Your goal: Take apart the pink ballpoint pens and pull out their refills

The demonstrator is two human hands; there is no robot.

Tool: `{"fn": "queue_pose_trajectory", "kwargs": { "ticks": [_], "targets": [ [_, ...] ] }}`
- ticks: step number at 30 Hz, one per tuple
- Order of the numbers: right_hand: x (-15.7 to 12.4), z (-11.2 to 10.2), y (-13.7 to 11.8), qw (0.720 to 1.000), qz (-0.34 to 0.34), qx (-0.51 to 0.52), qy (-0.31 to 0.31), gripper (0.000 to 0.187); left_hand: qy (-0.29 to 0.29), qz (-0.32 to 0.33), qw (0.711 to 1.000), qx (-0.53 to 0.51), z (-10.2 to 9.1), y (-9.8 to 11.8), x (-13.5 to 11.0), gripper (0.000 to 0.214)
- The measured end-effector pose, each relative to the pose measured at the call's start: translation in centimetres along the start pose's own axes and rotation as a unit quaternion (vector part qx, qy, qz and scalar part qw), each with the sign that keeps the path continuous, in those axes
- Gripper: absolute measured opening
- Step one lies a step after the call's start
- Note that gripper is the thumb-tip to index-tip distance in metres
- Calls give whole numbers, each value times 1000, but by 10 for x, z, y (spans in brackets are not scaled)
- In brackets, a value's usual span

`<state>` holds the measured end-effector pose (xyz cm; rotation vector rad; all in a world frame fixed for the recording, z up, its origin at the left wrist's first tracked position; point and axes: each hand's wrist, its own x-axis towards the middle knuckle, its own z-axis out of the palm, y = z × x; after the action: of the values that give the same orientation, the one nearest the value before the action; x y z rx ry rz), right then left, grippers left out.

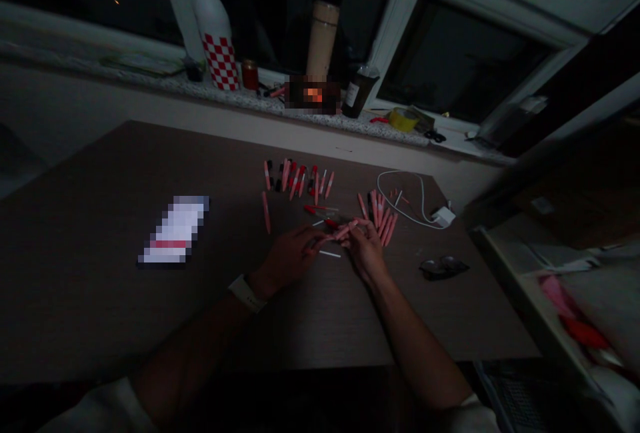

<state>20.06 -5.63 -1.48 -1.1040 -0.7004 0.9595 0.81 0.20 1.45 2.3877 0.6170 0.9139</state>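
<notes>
Both hands meet over the middle of the table. My right hand (367, 250) is closed round a pink pen (345, 228). From the other side my left hand (293, 258), with a pale band at the wrist, pinches at the pen's lower left end; the dim light blurs its fingertips. A thin white tube (330, 254) lies just below the fingers. Behind the hands rests a red pen (311, 209). A bunch of pink pens (385, 216) lies right of my right hand. Farther back are several pink, red and black pens (295, 180), and one single pink pen (266, 212) lies apart.
A phone with a lit screen (175, 230) lies at the left. On the right are a white charger (443, 216) with its cable and a pair of glasses (444, 266). A checkered bottle (220, 60) and a dark cup (359, 92) stand on the windowsill.
</notes>
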Motion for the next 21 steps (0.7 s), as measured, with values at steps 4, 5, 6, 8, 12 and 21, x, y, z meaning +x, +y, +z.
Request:
{"fn": "queue_pose_trajectory", "kwargs": {
  "ticks": [4, 5, 6, 8, 12, 21],
  "targets": [
    [-2, 1, -1, 995, -70, -62, -18, 37, 44, -2, 999, 2, -1, -6, 1, 20],
    [-3, 0, -1, 993, -82, -79, -26, 36, 54, -2, 999, 0, -2, -8, 1, 21],
    [-4, 0, -2, 990, -91, -99, -37, 34, 61, 0, 998, -1, -2, -10, 2, 23],
    [-6, -1, -3, 979, -109, -159, -68, 32, 74, 3, 997, -2, -3, -14, 2, 24],
    [-9, 0, -8, 940, -167, -270, -122, 26, 64, 4, 998, -2, -4, -17, 1, 26],
    [-11, 4, -11, 921, -186, -305, -154, 23, -11, 14, 1000, 12, -8, -12, 1, 26]
  ]
}}
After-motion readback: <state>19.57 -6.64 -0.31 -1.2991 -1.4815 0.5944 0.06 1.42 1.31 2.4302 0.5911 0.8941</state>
